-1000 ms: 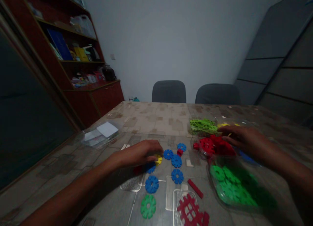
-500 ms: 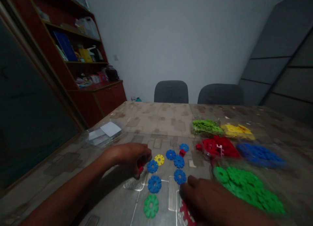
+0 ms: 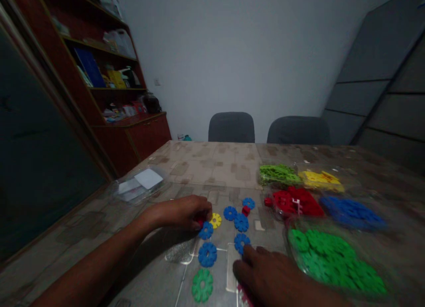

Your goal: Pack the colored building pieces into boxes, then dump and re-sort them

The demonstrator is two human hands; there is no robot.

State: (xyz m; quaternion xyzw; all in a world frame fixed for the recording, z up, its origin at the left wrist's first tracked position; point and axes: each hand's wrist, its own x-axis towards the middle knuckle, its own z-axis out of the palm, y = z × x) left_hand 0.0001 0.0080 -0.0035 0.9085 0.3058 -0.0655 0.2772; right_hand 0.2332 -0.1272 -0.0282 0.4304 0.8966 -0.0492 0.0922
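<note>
My left hand (image 3: 191, 211) is closed around a small red plastic piece (image 3: 200, 222), mostly hidden by its fingers. Beside those fingers lie a blue notched disc (image 3: 206, 230) and a yellow one (image 3: 215, 220). Below them are another blue disc (image 3: 207, 254) and a green disc (image 3: 202, 285). My right hand (image 3: 265, 271) rests low over the table, thumb and fingers apart, fingertips at the edge of a blue disc (image 3: 241, 243). Under its palm, a red toothed piece (image 3: 244, 297) shows in part. Further up, a red connector (image 3: 245, 211) sits among blue discs (image 3: 241, 223).
Clear trays at right hold green discs (image 3: 335, 258), blue pieces (image 3: 353, 213), red pieces (image 3: 299, 201), yellow pieces (image 3: 321, 180) and light-green pieces (image 3: 279, 174). A clear package with white cards (image 3: 148, 178) lies left. Two chairs (image 3: 231, 126) stand behind the table (image 3: 212, 158).
My left hand has moved slightly right with the red piece, closer to the yellow disc and the nearest blue disc. My right hand has shifted a little left. The view has tilted slightly.
</note>
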